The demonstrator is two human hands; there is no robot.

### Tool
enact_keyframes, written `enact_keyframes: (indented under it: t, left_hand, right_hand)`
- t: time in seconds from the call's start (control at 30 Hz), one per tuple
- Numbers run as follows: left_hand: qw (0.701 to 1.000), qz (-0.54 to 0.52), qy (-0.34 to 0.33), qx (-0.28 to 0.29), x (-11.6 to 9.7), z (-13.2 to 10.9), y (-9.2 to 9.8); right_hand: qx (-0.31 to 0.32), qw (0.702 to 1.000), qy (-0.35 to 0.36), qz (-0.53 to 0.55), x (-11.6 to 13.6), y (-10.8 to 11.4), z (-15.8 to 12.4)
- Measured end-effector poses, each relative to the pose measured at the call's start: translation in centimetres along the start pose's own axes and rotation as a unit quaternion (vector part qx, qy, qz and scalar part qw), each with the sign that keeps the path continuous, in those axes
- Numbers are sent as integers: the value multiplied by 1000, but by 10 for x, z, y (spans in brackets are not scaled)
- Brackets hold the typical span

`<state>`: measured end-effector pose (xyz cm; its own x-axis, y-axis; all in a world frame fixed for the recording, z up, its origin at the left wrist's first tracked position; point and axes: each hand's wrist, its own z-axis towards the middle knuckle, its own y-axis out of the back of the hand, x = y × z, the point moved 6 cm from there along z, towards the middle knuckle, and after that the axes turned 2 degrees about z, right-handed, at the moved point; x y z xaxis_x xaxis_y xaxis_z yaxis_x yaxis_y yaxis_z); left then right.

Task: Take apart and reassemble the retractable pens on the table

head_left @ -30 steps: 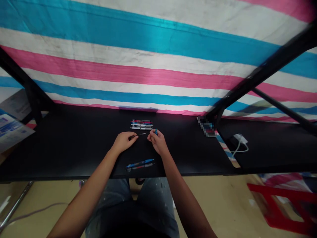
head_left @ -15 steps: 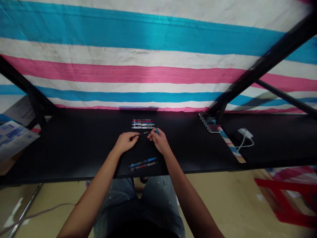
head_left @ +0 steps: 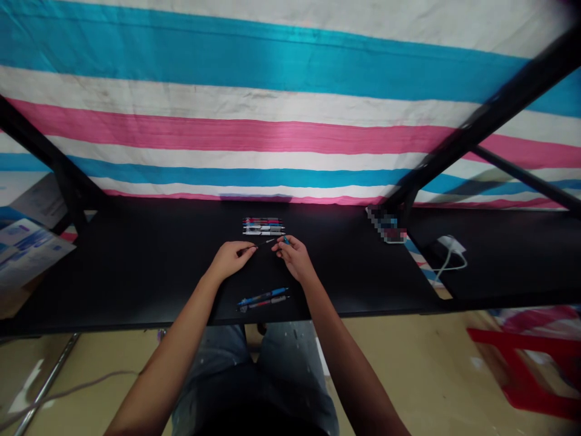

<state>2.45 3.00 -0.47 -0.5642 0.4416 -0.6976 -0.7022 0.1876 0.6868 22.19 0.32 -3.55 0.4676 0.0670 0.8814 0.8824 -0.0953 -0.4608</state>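
Note:
My left hand (head_left: 230, 257) pinches one end of a thin pen refill (head_left: 263, 243) over the black table (head_left: 136, 266). My right hand (head_left: 293, 254) is closed on a small blue pen part (head_left: 285, 240), close to the refill's other end. Just beyond both hands lies a neat row of several pens (head_left: 263, 226). Two more pens, one blue (head_left: 263, 296) and one with red (head_left: 265, 302), lie side by side near the table's front edge, between my forearms.
A striped pink, blue and white sheet (head_left: 290, 121) hangs behind the table. A white charger with its cable (head_left: 449, 248) lies on a second black table on the right. Printed papers (head_left: 25, 248) sit at the left. A red stool (head_left: 531, 369) stands on the floor.
My hands have drawn slightly closer together, so the refill's tip now nearly meets the blue part in my right hand. The view shifted a little.

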Motion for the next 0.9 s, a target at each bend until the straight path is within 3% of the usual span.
enact_keyframes:
  t: [0.53, 0.9]
  left_hand:
    - [1000, -20, 6, -13, 5, -1, 1]
    - [998, -29, -56, -24, 1, 1, 3]
  right_hand:
    - [4, 1000, 9, -10, 0, -2, 0]
    - [3, 1000, -1, -2, -5, 4, 2]
